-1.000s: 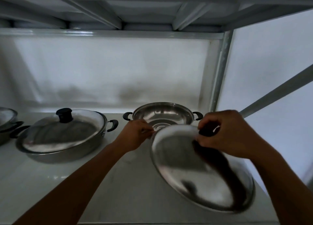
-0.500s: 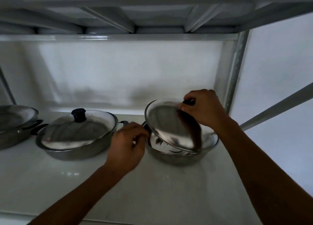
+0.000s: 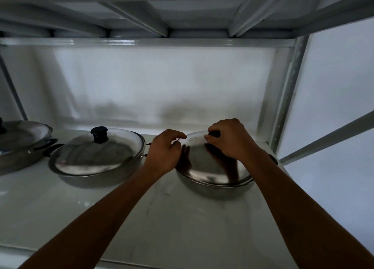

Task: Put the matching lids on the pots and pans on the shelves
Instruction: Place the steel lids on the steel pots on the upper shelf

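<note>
Both hands work mid-right of frame: our right hand [image 3: 228, 140] pinches the round steel lid's [image 3: 210, 165] black knob [image 3: 215, 134]; our left hand [image 3: 165, 150] curls at its left rim, over the steel pot [image 3: 214, 189].

your left hand [image 3: 164, 153]: bare, no ring or glove | your right hand [image 3: 232, 140]: bare too | your forearms: no sleeves, no watch, running in from the lower frame edge
</note>
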Available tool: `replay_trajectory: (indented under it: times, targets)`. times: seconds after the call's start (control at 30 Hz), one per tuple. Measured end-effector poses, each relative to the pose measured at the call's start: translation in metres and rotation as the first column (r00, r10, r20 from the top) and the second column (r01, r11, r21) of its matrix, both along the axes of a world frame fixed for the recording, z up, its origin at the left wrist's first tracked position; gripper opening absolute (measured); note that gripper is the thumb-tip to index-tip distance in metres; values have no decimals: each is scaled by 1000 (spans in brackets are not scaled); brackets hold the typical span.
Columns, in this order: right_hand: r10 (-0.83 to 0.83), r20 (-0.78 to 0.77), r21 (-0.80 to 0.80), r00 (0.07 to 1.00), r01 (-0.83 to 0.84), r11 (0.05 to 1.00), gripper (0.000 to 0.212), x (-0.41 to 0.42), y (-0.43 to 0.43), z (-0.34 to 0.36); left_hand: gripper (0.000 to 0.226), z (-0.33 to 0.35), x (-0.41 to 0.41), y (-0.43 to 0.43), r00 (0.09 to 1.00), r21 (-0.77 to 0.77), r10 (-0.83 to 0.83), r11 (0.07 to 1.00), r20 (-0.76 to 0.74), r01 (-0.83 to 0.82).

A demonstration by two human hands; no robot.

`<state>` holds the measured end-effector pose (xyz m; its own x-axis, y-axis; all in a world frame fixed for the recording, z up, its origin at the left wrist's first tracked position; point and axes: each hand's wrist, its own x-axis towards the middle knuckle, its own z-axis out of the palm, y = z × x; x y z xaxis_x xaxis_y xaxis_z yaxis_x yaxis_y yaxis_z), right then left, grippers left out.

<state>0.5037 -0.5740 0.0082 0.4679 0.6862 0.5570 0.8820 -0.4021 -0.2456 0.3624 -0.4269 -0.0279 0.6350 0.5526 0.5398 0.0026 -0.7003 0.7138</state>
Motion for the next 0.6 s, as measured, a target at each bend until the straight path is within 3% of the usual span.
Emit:
replay_trajectory:
  times: [0.47,0.6]
  targets:
    - [-13,5,-36,1000,13,999,29,-3,2,1,38,-12,6,9,995,-12,-49,999,-91,49]
    - [-8,-4,0,1000,8,1000,19,-7,0,-1,34,-12,5,8,994,19,-44,999,-96,46]
